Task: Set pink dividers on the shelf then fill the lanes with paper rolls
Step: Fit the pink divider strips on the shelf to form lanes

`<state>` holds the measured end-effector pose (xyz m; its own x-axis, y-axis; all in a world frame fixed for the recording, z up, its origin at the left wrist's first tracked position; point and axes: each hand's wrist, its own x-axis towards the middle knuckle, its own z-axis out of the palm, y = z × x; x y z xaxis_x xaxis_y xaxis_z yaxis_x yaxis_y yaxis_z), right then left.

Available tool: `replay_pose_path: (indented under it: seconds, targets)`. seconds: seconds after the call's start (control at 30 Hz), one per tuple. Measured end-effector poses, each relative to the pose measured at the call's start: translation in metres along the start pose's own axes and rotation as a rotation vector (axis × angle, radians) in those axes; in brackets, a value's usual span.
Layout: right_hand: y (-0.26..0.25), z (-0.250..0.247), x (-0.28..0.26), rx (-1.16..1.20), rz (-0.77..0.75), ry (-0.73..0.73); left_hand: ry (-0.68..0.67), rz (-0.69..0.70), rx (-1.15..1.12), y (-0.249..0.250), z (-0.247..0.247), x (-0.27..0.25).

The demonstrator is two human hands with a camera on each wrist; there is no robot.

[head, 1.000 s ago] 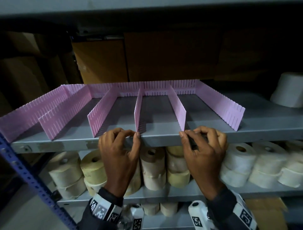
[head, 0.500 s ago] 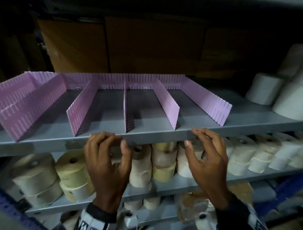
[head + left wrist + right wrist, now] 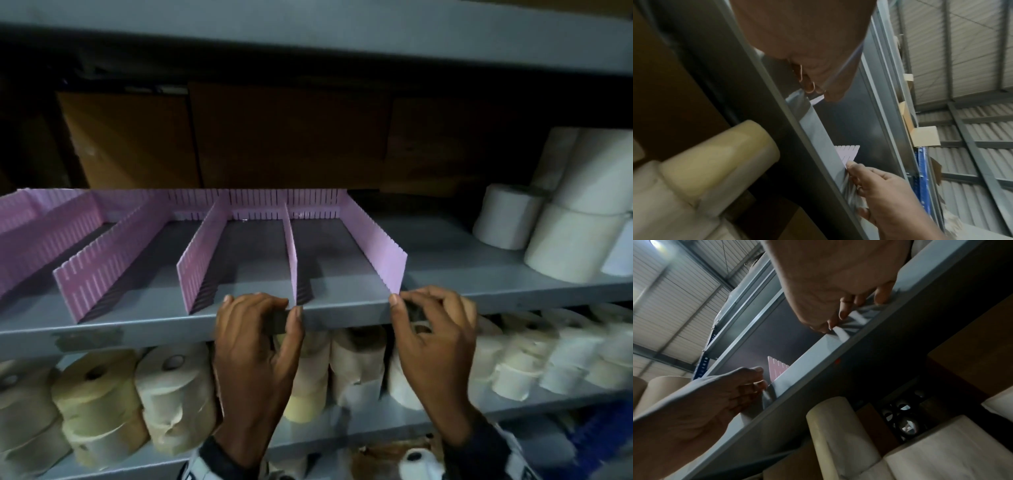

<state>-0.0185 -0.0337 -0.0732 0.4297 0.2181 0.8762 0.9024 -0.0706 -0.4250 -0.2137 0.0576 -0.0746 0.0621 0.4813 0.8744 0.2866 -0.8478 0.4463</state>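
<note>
Several pink slotted dividers stand front to back on the grey shelf, joined to a pink back strip; the lanes between them hold nothing. My left hand pinches the lower front corner of the second divider from the right, its other fingers curled over the shelf lip. My right hand pinches the front corner of the rightmost divider. The left wrist view shows that divider end at my right thumb. Cream paper rolls fill the shelf below.
Large white rolls are stacked at the right end of the same shelf, with bare shelf between them and the rightmost divider. Brown cardboard boxes stand behind the dividers. Another shelf board runs close overhead.
Both hands have shifted one divider to the right along the shelf's front edge. The head view has moved closer and rightwards with them.
</note>
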Motion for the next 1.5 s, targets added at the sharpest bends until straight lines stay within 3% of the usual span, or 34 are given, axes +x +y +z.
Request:
replay_pose_path:
  seconds: [0.4,0.93,1.3,1.5]
  targets:
    - [0.014,0.007,0.001,0.106,-0.003,0.027,0.056,0.002,0.186,0.003,0.018,0.0]
    - [0.011,0.006,-0.003,0.15,0.054,0.012,0.049,0.056,0.212,0.0,0.017,-0.006]
    - [0.024,-0.023,0.0,0.209,0.038,-0.054,0.055,0.039,0.142,0.006,0.015,-0.007]
    - [0.066,-0.08,0.034,0.032,-0.006,0.034,0.134,0.242,0.006,0.069,0.033,-0.007]
